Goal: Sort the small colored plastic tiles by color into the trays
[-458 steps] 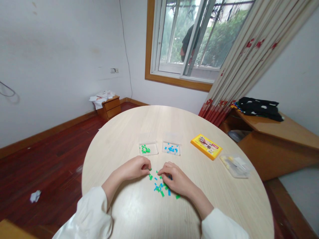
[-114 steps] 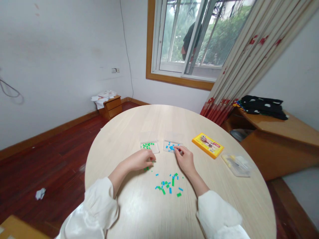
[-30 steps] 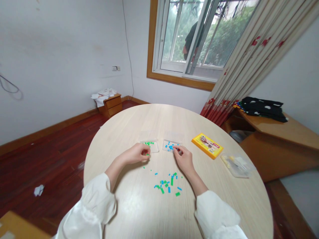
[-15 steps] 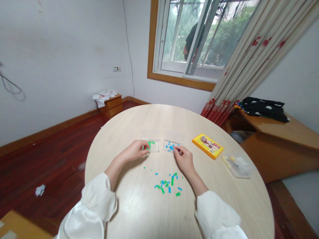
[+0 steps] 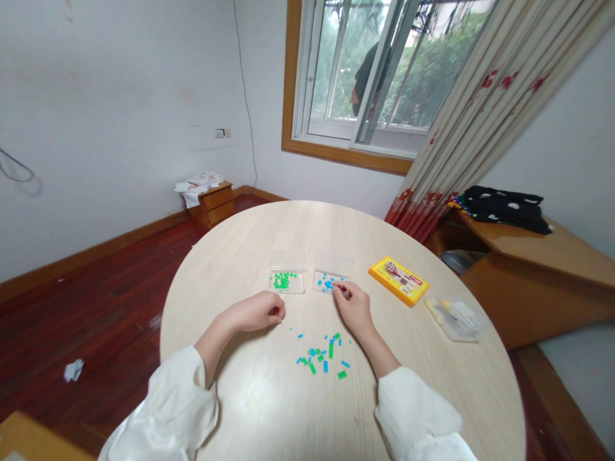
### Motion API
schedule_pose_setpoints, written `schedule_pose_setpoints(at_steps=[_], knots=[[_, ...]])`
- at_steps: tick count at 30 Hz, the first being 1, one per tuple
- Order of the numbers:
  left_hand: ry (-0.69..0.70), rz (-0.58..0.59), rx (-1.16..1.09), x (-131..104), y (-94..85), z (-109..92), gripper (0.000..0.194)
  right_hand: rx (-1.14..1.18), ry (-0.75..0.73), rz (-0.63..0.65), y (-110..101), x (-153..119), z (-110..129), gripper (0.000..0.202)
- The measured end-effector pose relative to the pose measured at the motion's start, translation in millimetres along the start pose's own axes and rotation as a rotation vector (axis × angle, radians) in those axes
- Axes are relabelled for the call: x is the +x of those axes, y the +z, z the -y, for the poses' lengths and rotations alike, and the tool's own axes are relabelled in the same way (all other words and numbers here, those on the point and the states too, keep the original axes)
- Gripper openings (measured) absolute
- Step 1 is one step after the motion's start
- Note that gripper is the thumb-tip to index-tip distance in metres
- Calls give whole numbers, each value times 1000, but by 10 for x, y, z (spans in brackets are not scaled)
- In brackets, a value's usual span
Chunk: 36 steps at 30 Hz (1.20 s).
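Observation:
My left hand (image 5: 265,311) is low over the table, in front of a clear box (image 5: 298,288) that holds several small green bricks (image 5: 282,280). Its fingers are curled together, and whatever is between them is hidden. My right hand (image 5: 354,307) reaches to a second clear box (image 5: 318,285) with small blue bricks (image 5: 328,283) inside. Its thumb and fingertips are pinched at that box's near right side; what they hold is too small to tell. Between my forearms lie loose green and blue bricks (image 5: 325,366), scattered on the tabletop.
On the right of the round table (image 5: 269,410) lie a yellow-orange package (image 5: 398,282) and a clear plastic case (image 5: 454,320) with yellowish pieces. Beyond stands a wooden desk (image 5: 542,256) with dark cloth on it. A person (image 5: 366,77) is visible outside the window.
My left hand has moved from the green bricks' box toward me and down to the tabletop, where a loose green brick was visible. My right hand stays at the blue bricks' box.

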<state>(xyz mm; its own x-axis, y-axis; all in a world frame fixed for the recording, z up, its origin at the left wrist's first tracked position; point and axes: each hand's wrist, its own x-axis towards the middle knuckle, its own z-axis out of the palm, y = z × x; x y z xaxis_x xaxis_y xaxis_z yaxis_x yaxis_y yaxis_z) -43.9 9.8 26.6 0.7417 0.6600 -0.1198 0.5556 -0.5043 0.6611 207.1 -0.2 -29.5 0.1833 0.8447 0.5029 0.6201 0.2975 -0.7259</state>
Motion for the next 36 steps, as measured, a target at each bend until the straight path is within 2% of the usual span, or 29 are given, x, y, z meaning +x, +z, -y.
schedule_pose_setpoints(at_steps=[2,6,8,10,12,13,17,19,23,28,30,31,35,36], knots=[[-2,-132,6,57,-35,-10,13,-1,3,-2,2,-1,-4,22],[-23,-478,78,245,-107,58,15,-3,1,-5,5,-2,-12,22],[-29,-559,102,322,-123,107,19,-1,1,-3,6,-1,-14,22],[-23,-574,102,349,-119,131,23,0,2,-3,6,1,-14,23],[-3,-507,69,325,-97,120,23,0,-1,-6,7,1,-13,22],[11,-430,43,300,-80,104,20,-2,-3,-7,8,2,-13,22],[47,5,-82,187,12,14,15,-2,-4,-10,11,0,-14,22],[35,128,-96,157,59,-23,17,0,-2,-11,13,0,-18,22],[20,154,-25,151,123,-66,6,-1,-3,-9,12,0,-25,21],[62,146,-17,159,142,-76,13,-8,-8,-4,2,0,-11,21],[78,66,-24,170,122,-69,13,-6,-6,-2,0,-1,-5,21],[79,-18,-26,181,105,-60,12,-5,-4,-1,0,-2,-6,21],[3,-500,-7,269,15,39,14,-4,0,7,-1,1,-16,20],[-25,-586,-8,293,-3,78,15,-8,-3,5,-4,3,-11,20]])
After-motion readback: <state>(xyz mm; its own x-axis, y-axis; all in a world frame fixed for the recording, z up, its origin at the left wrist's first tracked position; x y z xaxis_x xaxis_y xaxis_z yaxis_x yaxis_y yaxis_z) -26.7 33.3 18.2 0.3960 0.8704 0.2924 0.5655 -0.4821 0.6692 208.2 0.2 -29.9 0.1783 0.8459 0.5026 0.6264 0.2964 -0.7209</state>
